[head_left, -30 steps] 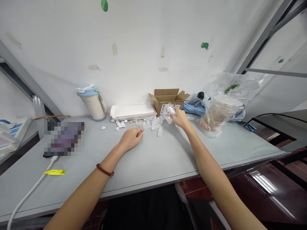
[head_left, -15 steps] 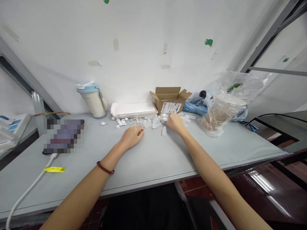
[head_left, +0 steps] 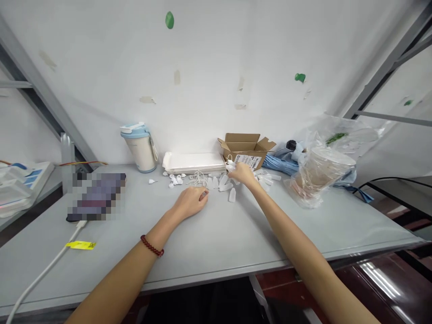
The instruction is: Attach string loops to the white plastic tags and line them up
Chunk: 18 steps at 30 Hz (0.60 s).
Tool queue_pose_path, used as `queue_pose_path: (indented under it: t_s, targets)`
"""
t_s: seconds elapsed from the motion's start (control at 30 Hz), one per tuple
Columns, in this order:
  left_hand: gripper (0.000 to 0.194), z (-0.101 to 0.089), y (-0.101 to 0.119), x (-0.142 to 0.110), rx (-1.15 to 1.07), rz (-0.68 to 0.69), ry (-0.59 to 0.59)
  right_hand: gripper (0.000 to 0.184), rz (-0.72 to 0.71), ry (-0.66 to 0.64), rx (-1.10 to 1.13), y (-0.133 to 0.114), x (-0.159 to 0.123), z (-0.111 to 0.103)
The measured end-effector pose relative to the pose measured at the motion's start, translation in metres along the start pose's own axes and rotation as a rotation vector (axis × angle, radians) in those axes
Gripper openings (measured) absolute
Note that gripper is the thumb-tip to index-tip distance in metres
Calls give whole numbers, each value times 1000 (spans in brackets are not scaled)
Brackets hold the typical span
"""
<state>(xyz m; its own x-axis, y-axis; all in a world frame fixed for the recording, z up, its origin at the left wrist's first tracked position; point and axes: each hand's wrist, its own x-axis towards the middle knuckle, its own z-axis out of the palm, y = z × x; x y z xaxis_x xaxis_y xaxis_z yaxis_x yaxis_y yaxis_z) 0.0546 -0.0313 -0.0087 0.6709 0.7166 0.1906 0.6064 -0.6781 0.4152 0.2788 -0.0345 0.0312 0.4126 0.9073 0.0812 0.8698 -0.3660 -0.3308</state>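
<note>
At the front of the cardboard box, my right hand point(head_left: 243, 173) pinches a small white plastic piece point(head_left: 231, 165) with a thin cord loop standing up from it. My left hand point(head_left: 191, 201) rests on the table, fingers curled in; whatever they hold, if anything, is hidden. Just beyond it lies a tangle of white cord point(head_left: 198, 178). Several translucent white tongue-shaped plastic pieces point(head_left: 223, 181) lie loose between the hands, with a single one point(head_left: 232, 195) nearer me. Small white round-headed parts point(head_left: 175, 180) sit in a cluster left of the cord.
A flat white stack point(head_left: 195, 163) and an open cardboard box point(head_left: 248, 150) stand against the wall. Left are a blue-lidded cup point(head_left: 139, 150) and a blurred-out device point(head_left: 97, 195) on a white cable. Blue fabric point(head_left: 281, 164) and a plastic-wrapped drink cup point(head_left: 326, 171) are at right.
The camera view has shifted, so everything sits lower and slightly right in the picture. A cord loop now shows above my right fingers. My left hand stays by the cord tangle.
</note>
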Motion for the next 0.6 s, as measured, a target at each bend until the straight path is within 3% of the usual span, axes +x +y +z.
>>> queue_pose_path:
  t_s: [0.2,0.3,0.43,0.6]
  targets:
    - [31,2,0,2,32,-12,-7,33,47,-130,-149,-20,11,-1]
    - [37,2,2,1,49,-5,-10,30,79,-110,-151,-25,11,4]
    - [41,1,4,0,51,9,-5,25,85,-34,-24,-13,10,6]
    - [38,3,4,2,-83,-7,24,21,51,28,250,14,0,-8]
